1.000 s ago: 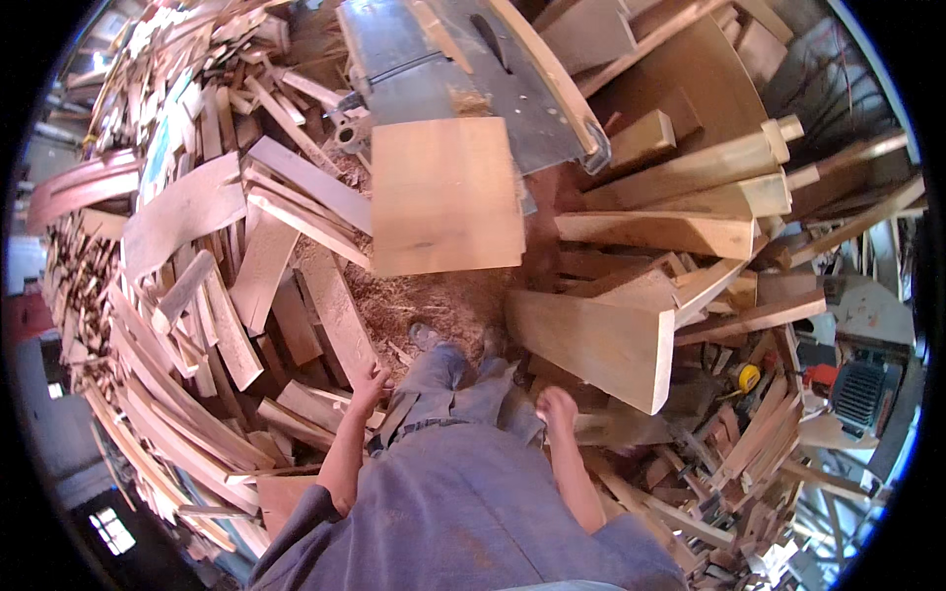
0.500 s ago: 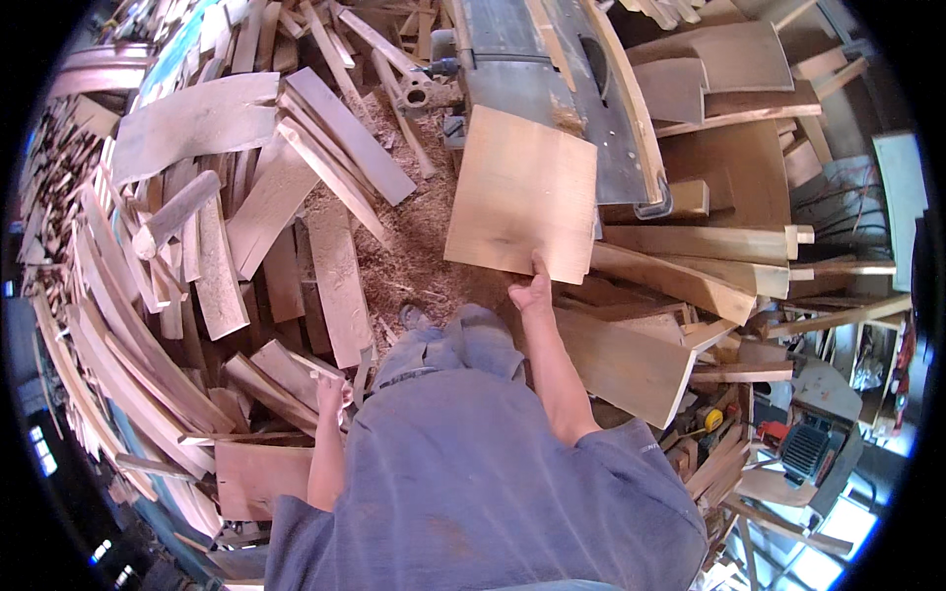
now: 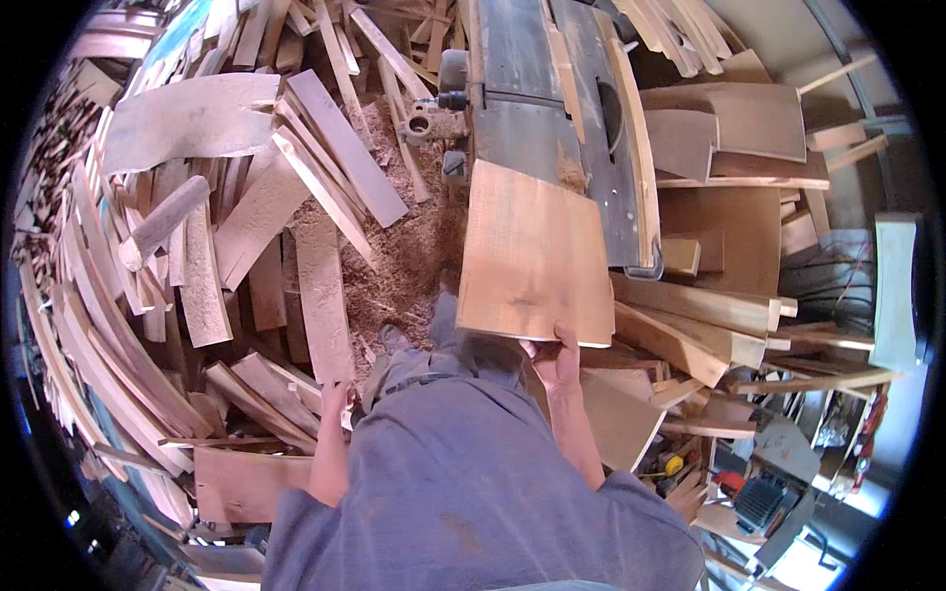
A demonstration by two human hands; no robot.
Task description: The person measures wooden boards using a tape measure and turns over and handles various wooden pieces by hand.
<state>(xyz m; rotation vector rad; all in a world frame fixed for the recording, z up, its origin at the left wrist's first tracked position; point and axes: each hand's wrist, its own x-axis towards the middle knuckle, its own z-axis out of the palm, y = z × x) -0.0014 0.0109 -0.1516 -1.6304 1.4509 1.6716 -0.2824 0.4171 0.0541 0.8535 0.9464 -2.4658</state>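
A wide, flat wooden board (image 3: pixel 535 256) is held at its near edge by my right hand (image 3: pixel 559 357). The thumb lies on the top face while the fingers go underneath, partly hidden. The board's far end overlaps the near end of a grey metal machine table (image 3: pixel 522 140), which has a slot and a wooden strip along it. Low at my left side, my left hand (image 3: pixel 338 399) has its fingers curled, close to the end of a long plank (image 3: pixel 323 295). Whatever may be in those fingers is too small to make out.
Heaps of planks and offcuts lie on the left, with a round log piece (image 3: pixel 163 225) among them. Sawdust (image 3: pixel 404 261) covers the floor ahead. Stacked boards (image 3: pixel 724 222) stand right of the machine. A motor (image 3: pixel 761 504) and a yellow tape measure (image 3: pixel 672 464) sit at lower right.
The board in my right hand has come nearer to my body and slightly right, its near edge now closer to my waist. My left hand has shifted only a little.
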